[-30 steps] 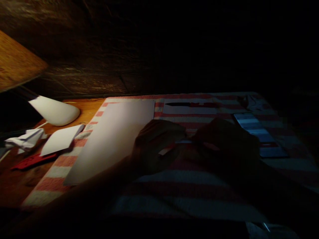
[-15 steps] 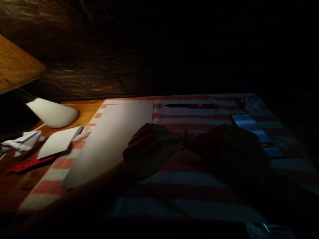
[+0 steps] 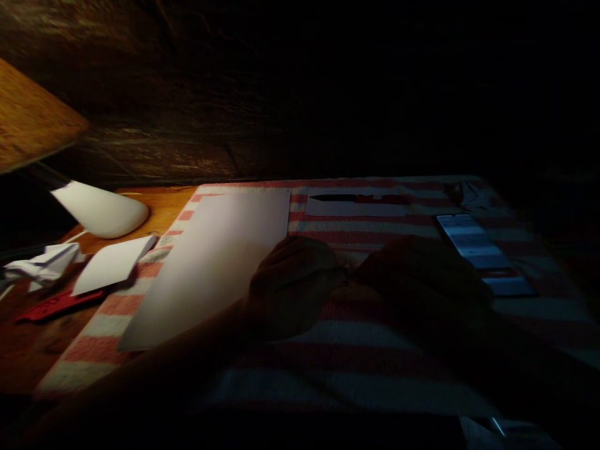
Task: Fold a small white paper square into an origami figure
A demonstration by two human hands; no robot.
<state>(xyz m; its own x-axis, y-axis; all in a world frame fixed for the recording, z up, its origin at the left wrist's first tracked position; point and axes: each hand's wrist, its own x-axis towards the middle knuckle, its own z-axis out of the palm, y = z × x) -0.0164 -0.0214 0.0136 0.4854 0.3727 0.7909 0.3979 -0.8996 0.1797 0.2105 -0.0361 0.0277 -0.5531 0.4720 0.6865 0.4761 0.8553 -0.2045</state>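
Observation:
Over the middle of a red-and-white striped cloth (image 3: 375,390), my two hands meet at the fingertips. My left hand (image 3: 295,284) is closed, with thumb and fingers pinched together. Facing it, my right hand (image 3: 422,278) is also closed in a pinch and lies in deep shadow. Whatever sits between the fingertips is too small and dark to name. A large white sheet of paper (image 3: 215,250) lies left of my left hand, partly behind my wrist. Beyond the hands, a knife (image 3: 356,199) with a dark blade and red handle rests on a smaller white paper (image 3: 347,210).
A phone (image 3: 482,250) with a lit screen lies right of my right hand. Crumpled material (image 3: 471,195) sits at the back right corner. At left are a lamp (image 3: 100,209), crumpled paper (image 3: 44,265), a folded white paper (image 3: 115,265) and a red object (image 3: 60,306).
My left hand has shifted slightly right and turned a little, closer to my right hand. Both hands stay pinched together at the fingertips. The things on the cloth lie as before.

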